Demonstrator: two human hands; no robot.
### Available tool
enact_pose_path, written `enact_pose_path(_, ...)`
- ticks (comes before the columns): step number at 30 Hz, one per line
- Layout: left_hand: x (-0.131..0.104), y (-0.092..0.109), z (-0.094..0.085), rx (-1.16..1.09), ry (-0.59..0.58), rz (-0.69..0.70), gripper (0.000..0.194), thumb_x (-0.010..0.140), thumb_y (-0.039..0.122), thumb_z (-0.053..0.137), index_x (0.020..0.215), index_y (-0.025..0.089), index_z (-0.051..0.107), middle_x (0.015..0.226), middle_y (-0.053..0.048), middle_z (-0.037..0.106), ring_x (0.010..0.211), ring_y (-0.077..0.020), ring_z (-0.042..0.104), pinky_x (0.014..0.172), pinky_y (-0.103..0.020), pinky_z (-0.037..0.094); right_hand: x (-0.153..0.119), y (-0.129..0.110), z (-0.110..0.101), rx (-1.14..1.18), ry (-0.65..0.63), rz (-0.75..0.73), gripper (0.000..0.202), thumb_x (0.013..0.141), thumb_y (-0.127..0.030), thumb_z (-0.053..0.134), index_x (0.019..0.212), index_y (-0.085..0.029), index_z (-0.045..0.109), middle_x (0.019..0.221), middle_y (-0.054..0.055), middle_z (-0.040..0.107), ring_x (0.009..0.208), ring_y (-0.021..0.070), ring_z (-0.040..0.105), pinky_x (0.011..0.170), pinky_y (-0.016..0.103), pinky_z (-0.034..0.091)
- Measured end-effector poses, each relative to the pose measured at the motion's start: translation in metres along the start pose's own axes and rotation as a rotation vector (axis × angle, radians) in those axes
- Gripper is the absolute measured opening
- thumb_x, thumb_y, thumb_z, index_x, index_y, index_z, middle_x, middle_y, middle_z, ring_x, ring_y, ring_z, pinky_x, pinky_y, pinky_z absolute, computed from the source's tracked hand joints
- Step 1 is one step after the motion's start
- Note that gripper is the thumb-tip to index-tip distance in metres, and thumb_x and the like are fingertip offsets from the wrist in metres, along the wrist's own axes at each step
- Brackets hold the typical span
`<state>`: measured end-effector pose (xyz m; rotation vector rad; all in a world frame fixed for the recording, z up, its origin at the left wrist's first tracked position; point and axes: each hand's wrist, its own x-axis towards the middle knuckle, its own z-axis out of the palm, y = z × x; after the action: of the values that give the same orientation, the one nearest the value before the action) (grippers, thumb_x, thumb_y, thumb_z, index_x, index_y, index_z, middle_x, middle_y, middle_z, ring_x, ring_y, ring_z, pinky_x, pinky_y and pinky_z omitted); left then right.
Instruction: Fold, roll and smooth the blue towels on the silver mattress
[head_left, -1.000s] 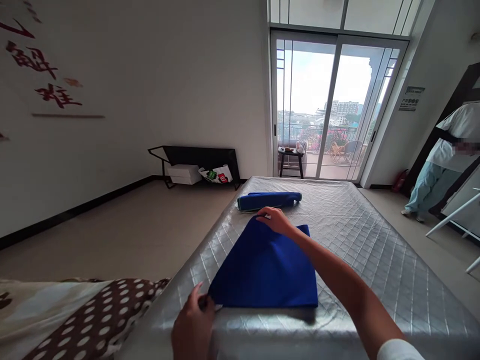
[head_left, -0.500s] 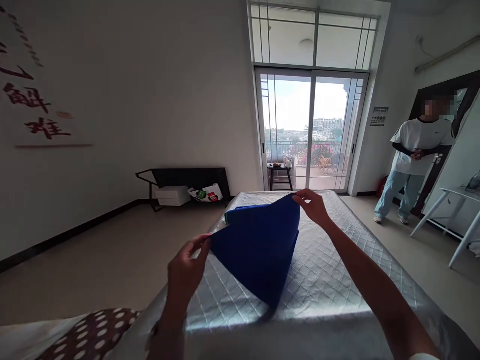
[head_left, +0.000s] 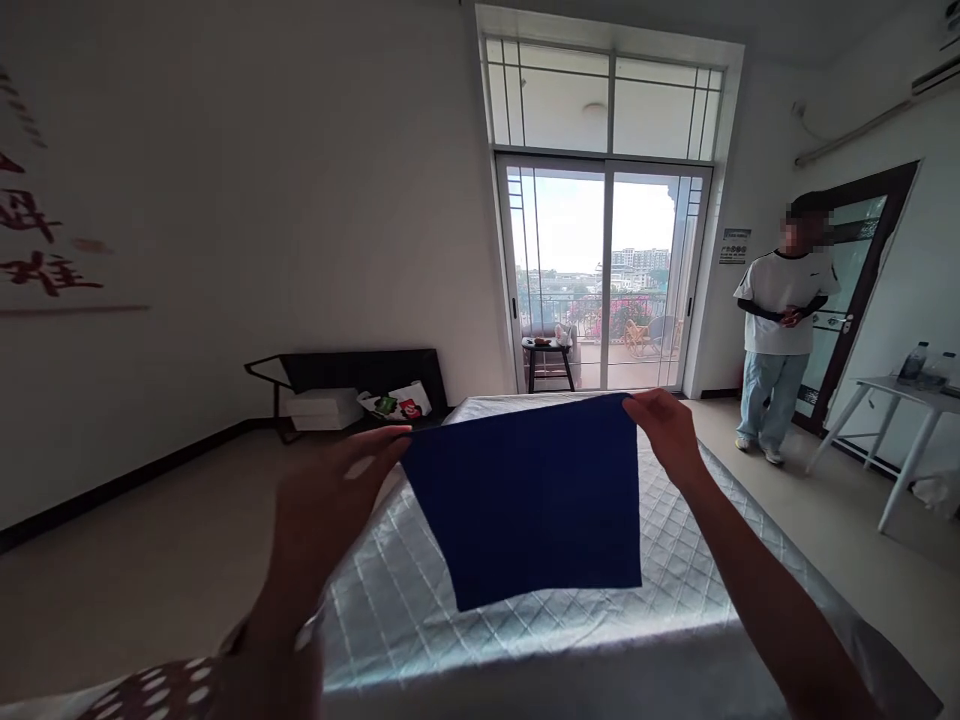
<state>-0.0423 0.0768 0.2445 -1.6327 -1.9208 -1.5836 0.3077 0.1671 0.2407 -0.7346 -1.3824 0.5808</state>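
A dark blue cloth [head_left: 529,500] hangs spread between my two hands, above a quilted silver-grey mattress [head_left: 375,600]. At the cloth's upper left corner, my left hand [head_left: 330,500] pinches the edge between thumb and fingers. My right hand [head_left: 667,430] pinches the upper right corner, a little higher than the left. The cloth's lower edge hangs loose and slightly wavy. Part of the mattress behind the cloth is hidden.
A dotted brown fabric [head_left: 161,690] lies at the lower left. Beyond the mattress stand a black bench [head_left: 360,370] and a sliding glass door [head_left: 555,260]. A person [head_left: 780,300] stands at the right, near a white table [head_left: 907,392] with bottles.
My hands have moved farther apart and the left has risen. The cloth, slanted and bunched before, now hangs flatter and wider. The view has shifted slightly right.
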Motion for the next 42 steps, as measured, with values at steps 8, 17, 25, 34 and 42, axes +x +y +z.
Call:
enact_pose_path(8, -0.009, 0.018, -0.008, -0.050, -0.047, -0.002, 0.043, 0.076, 0.065, 0.058, 0.087, 0.027, 0.075, 0.094, -0.002, 0.078, 0.097, -0.0292, 0.070, 0.095, -0.047, 0.053, -0.023, -0.020, -0.028, -0.184, 0.097, -0.166, 0.037, 0.075, -0.059, 0.076, 0.078, -0.023, 0.070, 0.073, 0.000, 0.066, 0.069, 0.0154, 0.059, 0.069, 0.032, 0.050)
enact_pose_path(17, -0.050, 0.053, 0.010, -0.531, -0.339, 0.242, 0.027, 0.083, 0.050, 0.068, 0.080, 0.024, 0.073, 0.084, -0.002, 0.073, 0.075, -0.0157, 0.067, 0.066, -0.022, 0.055, -0.006, -0.017, -0.053, -0.257, 0.185, 0.105, 0.052, 0.073, -0.066, 0.071, 0.095, -0.019, 0.069, 0.051, -0.004, 0.061, 0.039, 0.0136, 0.054, 0.040, 0.024, 0.040)
enact_pose_path(25, -0.059, 0.014, 0.040, -0.440, -0.321, 0.060, 0.031, 0.078, 0.053, 0.064, 0.085, 0.026, 0.079, 0.090, -0.002, 0.075, 0.081, -0.0197, 0.069, 0.076, -0.028, 0.056, 0.061, 0.042, 0.056, -0.387, -0.091, 0.088, 0.019, 0.095, -0.031, 0.057, 0.109, -0.021, 0.064, 0.091, 0.002, 0.076, 0.083, 0.0163, 0.073, 0.078, 0.029, 0.057)
enact_pose_path(34, -0.142, -0.159, 0.098, -0.036, -0.570, -0.412, 0.036, 0.066, 0.038, 0.055, 0.088, 0.023, 0.078, 0.101, -0.006, 0.079, 0.093, -0.0264, 0.074, 0.084, -0.034, 0.056, -0.085, 0.110, 0.065, -0.697, -0.826, 0.152, 0.014, 0.089, -0.024, 0.065, 0.099, -0.022, 0.075, 0.099, 0.004, 0.074, 0.093, 0.0208, 0.070, 0.083, 0.030, 0.053)
enact_pose_path(42, -0.157, -0.183, 0.095, 0.007, -0.553, -0.214, 0.038, 0.070, 0.042, 0.054, 0.094, 0.025, 0.077, 0.101, -0.004, 0.078, 0.090, -0.0258, 0.074, 0.083, -0.035, 0.058, -0.179, 0.110, -0.034, -0.802, -0.806, 0.293, 0.021, 0.083, -0.023, 0.071, 0.104, -0.026, 0.074, 0.110, 0.005, 0.070, 0.104, 0.0228, 0.067, 0.092, 0.033, 0.051)
